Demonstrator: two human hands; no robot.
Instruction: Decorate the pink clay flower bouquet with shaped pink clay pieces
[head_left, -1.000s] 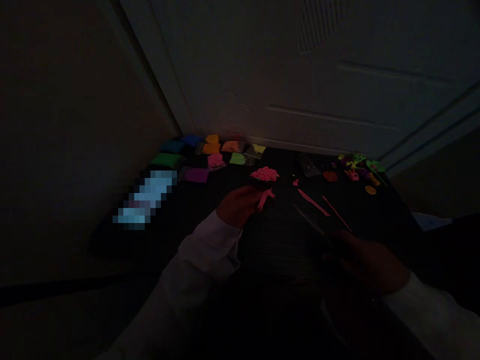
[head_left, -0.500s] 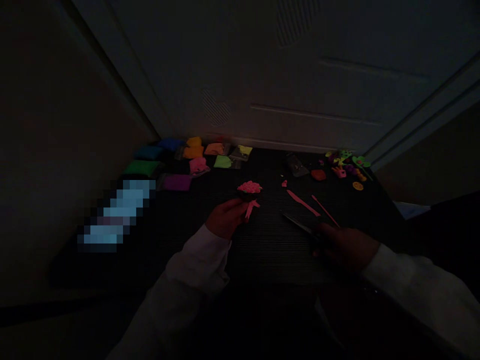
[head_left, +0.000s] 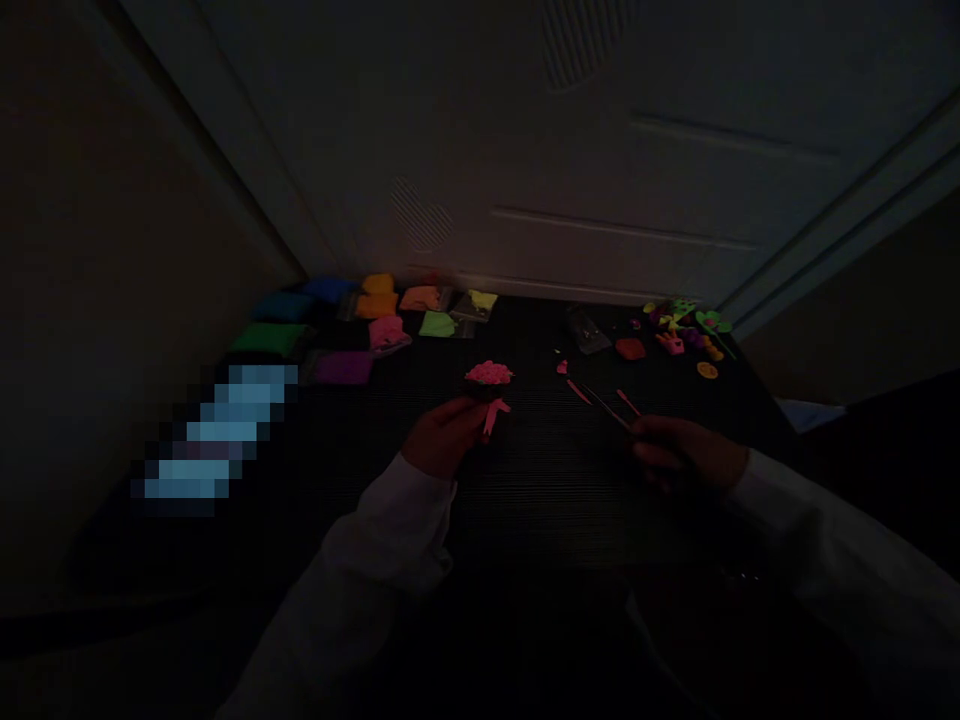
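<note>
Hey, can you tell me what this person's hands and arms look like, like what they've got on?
The left hand and right hand both look gloveless. Both arms wear long, pale sleeves, the left sleeve loose and creased, the right sleeve similar; both reach about the wrist. It's too dark to tell about rings or their exact shade.

Pink bouquet-shaped piece (head_left: 490, 374) with forked pink tail: held upright in the left hand (head_left: 444, 437).
Slim pointed metallic tool (head_left: 608, 408): slanting from the right hand (head_left: 690, 452), tip forward-left.

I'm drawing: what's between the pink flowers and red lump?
Head view: a small pink scrap and tiny pale bit; a packet sits farther back.
</note>
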